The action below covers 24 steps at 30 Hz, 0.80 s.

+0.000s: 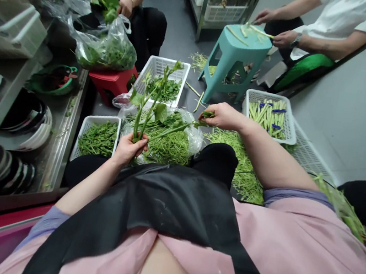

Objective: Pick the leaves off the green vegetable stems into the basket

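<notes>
Apparently partway through: grips leafy stems [146,119] in the left hand [128,149] above the plastic bag [196,138], pinches short green pieces [208,113] in the right hand [223,115]. Judging by the well-filled white basket [102,118] beside the bag, has plenty picked; has at least the held stems left.

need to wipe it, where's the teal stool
In the head view, the teal stool stands right of centre, beyond the right hand, left of the tied stalks.
</notes>
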Tool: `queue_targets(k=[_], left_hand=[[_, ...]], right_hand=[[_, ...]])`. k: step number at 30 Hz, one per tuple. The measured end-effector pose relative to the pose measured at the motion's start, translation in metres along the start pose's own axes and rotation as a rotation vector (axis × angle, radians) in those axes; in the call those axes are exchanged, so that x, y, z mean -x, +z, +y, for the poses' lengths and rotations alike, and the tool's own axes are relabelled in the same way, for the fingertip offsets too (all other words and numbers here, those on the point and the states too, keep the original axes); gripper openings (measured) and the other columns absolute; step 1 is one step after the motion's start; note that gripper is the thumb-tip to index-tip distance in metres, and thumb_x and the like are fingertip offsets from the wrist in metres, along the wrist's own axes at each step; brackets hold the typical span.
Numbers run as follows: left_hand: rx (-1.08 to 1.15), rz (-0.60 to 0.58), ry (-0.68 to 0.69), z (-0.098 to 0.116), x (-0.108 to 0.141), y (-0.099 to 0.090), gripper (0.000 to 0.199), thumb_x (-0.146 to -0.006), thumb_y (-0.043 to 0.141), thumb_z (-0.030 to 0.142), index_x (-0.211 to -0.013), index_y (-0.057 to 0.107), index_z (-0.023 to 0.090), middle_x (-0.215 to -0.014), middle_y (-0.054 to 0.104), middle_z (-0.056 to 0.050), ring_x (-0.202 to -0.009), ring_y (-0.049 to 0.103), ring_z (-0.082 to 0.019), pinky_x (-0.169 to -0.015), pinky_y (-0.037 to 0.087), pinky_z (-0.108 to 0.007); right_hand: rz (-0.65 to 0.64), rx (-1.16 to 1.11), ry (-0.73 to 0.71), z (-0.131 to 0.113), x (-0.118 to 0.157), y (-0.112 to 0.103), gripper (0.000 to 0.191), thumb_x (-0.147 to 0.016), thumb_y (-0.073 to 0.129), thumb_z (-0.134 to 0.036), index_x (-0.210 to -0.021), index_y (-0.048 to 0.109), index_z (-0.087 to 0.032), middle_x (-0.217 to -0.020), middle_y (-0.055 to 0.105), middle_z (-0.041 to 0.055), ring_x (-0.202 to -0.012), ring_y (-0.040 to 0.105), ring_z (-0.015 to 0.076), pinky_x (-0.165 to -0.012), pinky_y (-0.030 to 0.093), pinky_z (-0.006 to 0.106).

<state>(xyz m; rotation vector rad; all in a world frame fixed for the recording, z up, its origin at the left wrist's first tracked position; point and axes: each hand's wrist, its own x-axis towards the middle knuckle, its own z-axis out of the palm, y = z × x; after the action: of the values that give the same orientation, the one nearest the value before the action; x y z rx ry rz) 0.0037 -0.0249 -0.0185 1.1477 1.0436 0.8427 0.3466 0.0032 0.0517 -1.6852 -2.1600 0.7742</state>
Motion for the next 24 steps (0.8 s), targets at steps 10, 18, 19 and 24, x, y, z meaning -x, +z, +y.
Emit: queue_targets(k=[10,18,19,24], left_hand=[[-0.057,0.017,0.037,0.005,-0.004,-0.007,0.041,-0.063,0.079,0.042,-0.082,0.057,0.014,-0.052,0.059,0.002,-0.034,0.039,-0.004,-0.035,0.026,-0.018],[-0.112,0.042,0.043,0.002,-0.004,-0.012,0.039,-0.065,0.076,0.041,-0.085,0.058,0.013,-0.054,0.059,0.002,-0.035,0.039,-0.004,-0.037,0.027,-0.018],[-0.121,0.036,0.037,0.001,-0.003,-0.011,0.039,-0.066,0.076,0.041,-0.085,0.058,0.013,-0.054,0.059,0.002,-0.036,0.039,-0.004,-0.037,0.027,-0.018],[-0.133,0.022,0.027,-0.002,0.008,0.0,0.037,-0.066,0.074,0.039,-0.085,0.059,0.012,-0.054,0.058,0.002,-0.036,0.037,-0.004,-0.037,0.025,-0.018]], right_hand=[[-0.494,-0.053,0.111,0.008,-0.026,0.005,0.031,-0.066,0.072,-0.044,-0.08,0.071,-0.016,-0.065,0.062,-0.0007,-0.055,0.047,0.0091,-0.057,0.035,0.025],[-0.295,-0.234,0.147,0.013,-0.013,0.033,0.023,-0.066,0.065,-0.035,-0.076,0.063,-0.015,-0.061,0.055,-0.0025,-0.055,0.043,0.0079,-0.057,0.032,0.024],[-0.193,-0.247,0.168,0.013,-0.012,0.042,0.021,-0.066,0.064,-0.034,-0.076,0.062,-0.015,-0.061,0.054,-0.0026,-0.056,0.042,0.0079,-0.057,0.032,0.024],[0.404,-0.433,0.268,0.013,-0.012,0.098,0.018,-0.069,0.057,-0.032,-0.074,0.059,-0.014,-0.063,0.053,-0.0017,-0.061,0.043,0.0095,-0.061,0.035,0.024]])
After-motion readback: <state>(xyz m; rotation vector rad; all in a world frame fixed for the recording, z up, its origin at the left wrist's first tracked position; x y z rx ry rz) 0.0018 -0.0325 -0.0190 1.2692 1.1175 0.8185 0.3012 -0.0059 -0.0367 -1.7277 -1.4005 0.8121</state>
